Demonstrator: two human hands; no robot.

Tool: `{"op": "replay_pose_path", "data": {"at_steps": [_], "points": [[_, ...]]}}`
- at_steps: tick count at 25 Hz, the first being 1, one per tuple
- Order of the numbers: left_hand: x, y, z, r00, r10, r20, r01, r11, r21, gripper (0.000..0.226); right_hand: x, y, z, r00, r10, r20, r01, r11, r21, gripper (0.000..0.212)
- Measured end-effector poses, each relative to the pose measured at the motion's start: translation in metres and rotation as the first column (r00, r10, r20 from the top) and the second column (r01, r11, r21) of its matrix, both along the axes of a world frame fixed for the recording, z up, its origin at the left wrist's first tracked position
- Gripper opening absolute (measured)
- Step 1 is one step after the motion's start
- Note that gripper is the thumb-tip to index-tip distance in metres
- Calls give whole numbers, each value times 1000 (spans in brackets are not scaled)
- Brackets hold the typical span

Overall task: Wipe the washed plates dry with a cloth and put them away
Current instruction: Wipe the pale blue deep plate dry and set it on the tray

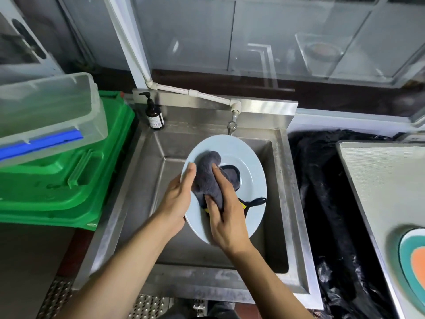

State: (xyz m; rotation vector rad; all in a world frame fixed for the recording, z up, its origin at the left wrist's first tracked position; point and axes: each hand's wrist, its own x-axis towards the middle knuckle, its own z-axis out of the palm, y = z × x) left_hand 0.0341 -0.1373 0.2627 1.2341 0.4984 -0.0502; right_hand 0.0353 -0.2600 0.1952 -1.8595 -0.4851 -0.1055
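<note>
A pale blue plate is held tilted over the steel sink. My left hand grips its left rim, thumb on the face and fingers hidden behind. A grey cloth with black and yellow trim lies bunched on the plate's face. My right hand presses the cloth against the plate, its fingers curled round the bunched fabric. Part of the plate's lower edge is hidden by my right hand.
A tap hangs just behind the plate. A brown pump bottle stands on the sink's back left corner. Green crates with a clear bin are at left. A black bag and a counter bearing a coloured plate are at right.
</note>
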Motion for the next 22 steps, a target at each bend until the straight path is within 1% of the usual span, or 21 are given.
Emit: {"op": "replay_pose_path", "data": {"at_steps": [1,2,3,5,6,7,9,10,12,13,14,15,16,17,18,19,20,21,22], "points": [[-1,2,1,1000,-11,20,12,1000,-6,35,2,0,3,999,-12,51,14,999,-35,60],[-2,4,0,999,-15,29,15,1000,-5,34,8,-1,4,994,-69,88,76,994,-73,60],[-5,7,0,1000,-16,26,16,1000,-3,33,16,-3,6,981,-160,107,171,980,-100,59],[-10,10,-1,998,-54,34,54,999,-8,32,36,-12,12,929,-363,75,370,921,-125,57],[-11,11,0,996,-78,47,79,997,-8,31,43,-16,15,904,-426,37,427,897,-114,56],[-12,11,1,994,-91,62,91,996,2,31,48,-19,17,893,-451,-7,449,890,-87,55],[-11,8,4,991,-99,93,95,995,40,32,48,-13,21,913,-400,-72,401,916,-4,54],[-9,5,5,990,-104,97,99,993,64,32,44,-6,24,939,-339,-67,341,939,36,54],[-5,4,5,989,-105,103,93,989,118,31,32,14,29,985,-170,30,166,981,99,53],[-5,5,4,989,-97,115,81,987,136,31,27,20,30,991,-95,97,85,991,104,53],[-4,7,4,987,-94,133,74,987,145,31,26,21,29,988,-52,144,39,995,93,52],[-5,10,4,986,-96,139,76,986,146,32,31,19,28,987,-56,151,44,996,83,52],[-6,13,5,986,-102,136,82,986,148,31,38,14,26,988,-114,104,105,990,89,52],[-8,14,6,984,-116,132,94,983,158,29,46,7,25,977,-211,12,209,973,100,51],[-9,14,8,980,-145,135,121,977,173,27,54,2,24,947,-305,-99,315,943,111,51],[-9,13,10,974,-178,139,151,971,185,26,59,-1,23,915,-357,-185,382,916,121,50],[-8,11,10,971,-196,139,167,966,195,26,61,1,23,909,-356,-215,390,909,144,50],[-6,11,10,971,-196,139,165,965,206,27,58,8,25,931,-317,-183,349,920,180,50],[-3,10,9,972,-183,145,150,965,216,28,52,15,25,959,-260,-111,278,938,206,50]]}}
